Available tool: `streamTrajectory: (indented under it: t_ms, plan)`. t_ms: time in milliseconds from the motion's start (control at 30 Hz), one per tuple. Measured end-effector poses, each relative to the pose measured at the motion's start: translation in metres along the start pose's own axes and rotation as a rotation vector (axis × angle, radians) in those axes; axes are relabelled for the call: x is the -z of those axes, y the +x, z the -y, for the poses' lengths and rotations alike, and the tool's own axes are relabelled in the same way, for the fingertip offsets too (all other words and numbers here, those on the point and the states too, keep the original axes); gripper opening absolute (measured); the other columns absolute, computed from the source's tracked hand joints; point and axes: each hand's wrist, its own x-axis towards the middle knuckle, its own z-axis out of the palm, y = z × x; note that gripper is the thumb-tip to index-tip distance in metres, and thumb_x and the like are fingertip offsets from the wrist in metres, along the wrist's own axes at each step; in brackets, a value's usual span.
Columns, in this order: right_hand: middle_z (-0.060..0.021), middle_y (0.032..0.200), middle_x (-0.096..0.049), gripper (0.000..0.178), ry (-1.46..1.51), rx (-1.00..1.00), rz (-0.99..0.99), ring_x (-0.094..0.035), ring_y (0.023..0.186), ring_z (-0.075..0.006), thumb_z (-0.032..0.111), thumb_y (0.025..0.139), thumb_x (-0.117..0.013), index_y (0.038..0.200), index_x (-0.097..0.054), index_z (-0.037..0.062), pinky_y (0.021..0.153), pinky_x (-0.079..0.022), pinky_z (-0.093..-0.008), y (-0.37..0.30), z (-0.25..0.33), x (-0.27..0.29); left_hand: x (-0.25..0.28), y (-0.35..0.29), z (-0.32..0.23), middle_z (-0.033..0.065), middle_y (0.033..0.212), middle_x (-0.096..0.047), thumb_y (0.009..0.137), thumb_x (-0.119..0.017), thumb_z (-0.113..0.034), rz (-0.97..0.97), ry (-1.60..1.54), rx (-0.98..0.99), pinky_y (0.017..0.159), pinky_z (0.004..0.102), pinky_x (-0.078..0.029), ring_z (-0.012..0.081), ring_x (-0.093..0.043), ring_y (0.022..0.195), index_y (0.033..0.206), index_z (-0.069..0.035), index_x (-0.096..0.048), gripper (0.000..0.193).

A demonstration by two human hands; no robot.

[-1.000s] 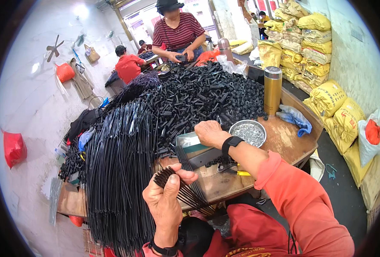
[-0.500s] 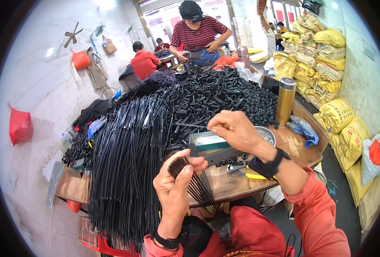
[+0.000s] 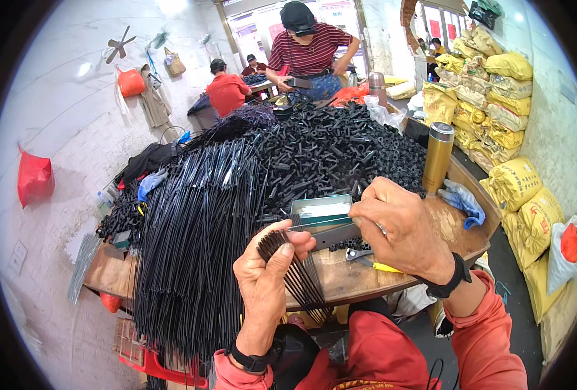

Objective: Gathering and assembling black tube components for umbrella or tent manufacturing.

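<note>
My left hand (image 3: 260, 276) is closed around a bundle of thin black rods (image 3: 304, 289), which fan down past the table's front edge. Between the fingers of my right hand (image 3: 402, 227) is one end of a thin pale rod (image 3: 324, 223). Its other end reaches the left fingertips, above the bundle. Just behind the rod lies a teal box (image 3: 349, 201) with fine silvery pieces inside. A grey bar (image 3: 334, 236) and small black rings (image 3: 353, 243) are between my hands. Pliers with yellow handles (image 3: 384, 267) lie below my right hand.
Many long black rods (image 3: 191, 253) hang over the table's front left. Behind them is a heap of short black tubes (image 3: 321, 153). A gold flask (image 3: 437, 159) and blue cloth (image 3: 462, 203) stand right. Across the table is a person in a striped shirt (image 3: 304, 52). Yellow sacks (image 3: 509, 84) line the wall.
My right hand has moved right and slightly down. The thin rod in it now meets the left fingertips; before, it pointed left above them. My left hand stays nearly in place.
</note>
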Motion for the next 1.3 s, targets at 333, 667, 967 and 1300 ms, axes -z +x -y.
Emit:
streamTrajectory:
  t_ms: [333, 667, 967, 1300]
  plan:
    - [-0.0073, 0.069, -0.044, 0.010, -0.191, 0.109, -0.008, -0.046, 0.065, -0.0233, 0.007, 0.065, -0.058, 0.062, -0.048, 0.0061, 0.056, -0.036, -0.0341, 0.002, 0.019, -0.006, -0.010, -0.002, -0.002, 0.0130, 0.091, -0.064, 0.085, -0.056, -0.004, 0.045, 0.028, 0.030, 0.077, 0.0296, -0.051, 0.0207, -0.063, 0.084, 0.110, 0.005, -0.054, 0.027]
    - [-0.0070, 0.067, -0.043, 0.007, -0.042, 0.046, -0.057, -0.048, 0.062, -0.0232, 0.004, 0.067, -0.058, 0.066, -0.051, 0.0058, 0.050, -0.039, -0.0333, -0.001, 0.022, -0.017, -0.012, -0.007, -0.005, 0.0123, 0.091, -0.064, 0.086, -0.055, -0.004, 0.038, 0.064, 0.021, 0.078, 0.0284, -0.051, 0.0190, -0.063, 0.084, 0.110, 0.006, -0.054, 0.027]
    - [-0.0043, 0.066, -0.042, 0.015, 0.030, 0.092, -0.050, -0.047, 0.060, -0.0199, 0.007, 0.066, -0.063, 0.080, -0.064, 0.0123, 0.046, -0.038, -0.0303, 0.002, 0.026, -0.020, -0.005, -0.004, -0.003, 0.0129, 0.083, -0.064, 0.080, -0.063, -0.007, 0.060, 0.018, 0.021, 0.069, 0.0319, -0.053, 0.0211, -0.063, 0.074, 0.104, 0.007, -0.054, 0.029]
    - [-0.0054, 0.067, -0.043, 0.009, 0.022, 0.097, -0.026, -0.050, 0.063, -0.0207, 0.008, 0.067, -0.062, 0.076, -0.062, 0.0097, 0.048, -0.039, -0.0317, 0.000, 0.027, -0.020, -0.007, -0.007, -0.004, 0.0129, 0.082, -0.063, 0.078, -0.065, -0.007, 0.058, -0.003, 0.030, 0.069, 0.0323, -0.053, 0.0216, -0.063, 0.072, 0.102, 0.008, -0.054, 0.030]
